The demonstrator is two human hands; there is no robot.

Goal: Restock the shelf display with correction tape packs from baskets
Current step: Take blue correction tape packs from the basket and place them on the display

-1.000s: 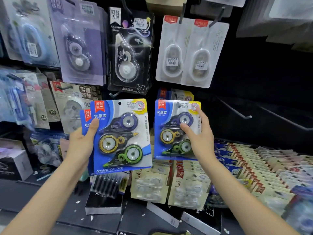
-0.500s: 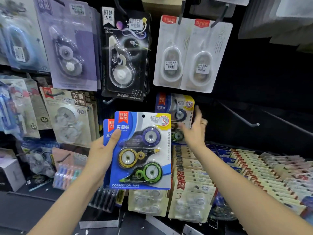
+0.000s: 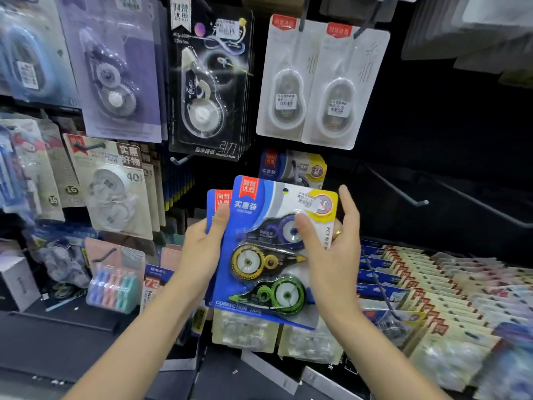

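Since the earlier frame my right hand [image 3: 331,255] has come off the hung pack [image 3: 291,168] on the peg [image 3: 294,171] and returned to the stack in my left hand [image 3: 202,249]. The hung pack is now on the peg, directly above the front pack [image 3: 268,255].

Current state:
- Left hand: grips 2 packs at their left edge, thumb across the faces. The rear pack [image 3: 216,203] shows only as a strip left of the front pack.
- Right hand: thumb on the front pack's purple blister, fingers curled behind its right edge. It pinches the front pack.
- Front pack: below the peg, tilted, top leaning left, not yet lined up with the peg.

Risks, as I judge them:
1. Peeling the front pack off could drag the rear pack along, since the 2 cards lie face to back. A loose left grip would then drop it onto the rows of packs [image 3: 432,278] lower right of the peg.
2. The front pack's hang hole is small. A tilted approach could miss the peg tip or bend the card.
3. Pushing hard could knock the hung pack off the peg.

Not readable:
- The peg tip is hidden behind the hung pack.
- My right fingers behind the card are out of sight.
- No basket is in view.
- The frame's right side is blurred.
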